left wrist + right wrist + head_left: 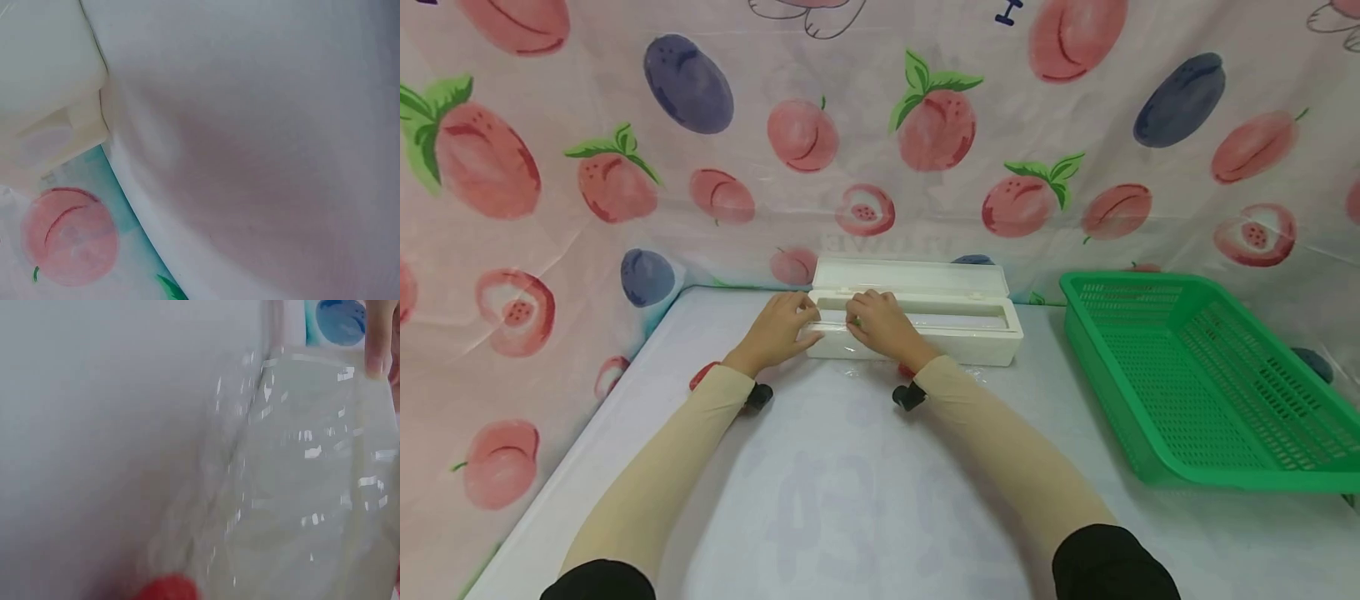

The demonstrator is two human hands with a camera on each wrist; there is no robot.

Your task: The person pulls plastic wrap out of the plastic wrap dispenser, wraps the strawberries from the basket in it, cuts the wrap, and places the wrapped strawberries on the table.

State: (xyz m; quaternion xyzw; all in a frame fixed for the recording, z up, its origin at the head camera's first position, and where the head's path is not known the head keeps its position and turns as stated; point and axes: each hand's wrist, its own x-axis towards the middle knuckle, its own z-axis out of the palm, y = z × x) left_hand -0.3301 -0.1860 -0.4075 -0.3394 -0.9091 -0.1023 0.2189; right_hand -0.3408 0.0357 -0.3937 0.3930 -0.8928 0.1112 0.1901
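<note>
A long white cling film dispenser [958,343] lies at the back of the table, its lid [917,277] tipped back and a white roll [958,321] inside. My left hand [777,332] holds its left end, thumb on the front face and fingers near the top rim. Over the middle of the front rim, my right hand [883,325] pinches a small green slider [857,321], mostly hidden by the fingers. Clear cling film [306,453] hangs wrinkled down the front and onto the table. The left wrist view catches one end of the dispenser [50,62].
A green plastic basket [1150,454] stands on the right of the white table [850,500]. Behind rises a fruit-printed cloth [865,125]. Black wrist cameras on red bands sit at both wrists.
</note>
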